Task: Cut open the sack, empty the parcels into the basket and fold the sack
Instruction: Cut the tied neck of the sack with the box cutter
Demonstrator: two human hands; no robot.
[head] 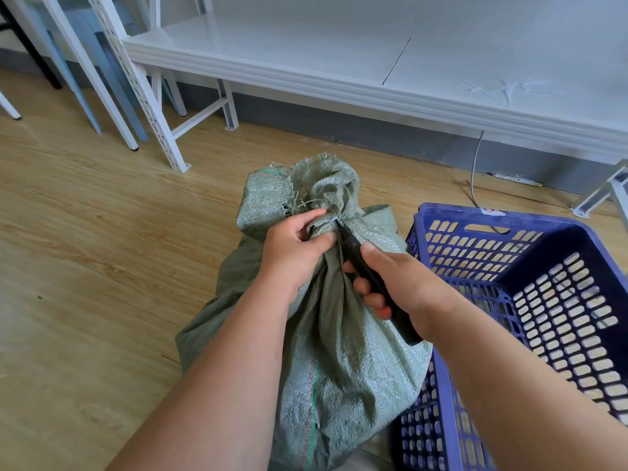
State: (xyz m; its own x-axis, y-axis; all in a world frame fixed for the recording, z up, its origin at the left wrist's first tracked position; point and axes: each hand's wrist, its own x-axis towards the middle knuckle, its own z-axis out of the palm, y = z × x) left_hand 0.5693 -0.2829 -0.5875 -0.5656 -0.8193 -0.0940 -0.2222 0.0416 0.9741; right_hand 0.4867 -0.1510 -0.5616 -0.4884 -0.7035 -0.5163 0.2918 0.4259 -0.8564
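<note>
green woven sack (339,351) upright on floor, neck tied shut; blue perforated basket (530,294) touching beside it

One sack (326,334), one basket (509,300), one knife (370,280).

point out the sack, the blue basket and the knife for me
sack (343,362), head view, on the woven green side below the tied neck
blue basket (475,215), head view, on the far rim
knife (356,254), head view, on the dark handle just ahead of the right hand's grip

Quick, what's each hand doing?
Left hand: closed, gripping the tied neck of the sack.
Right hand: closed, holding a black cutter.
</note>
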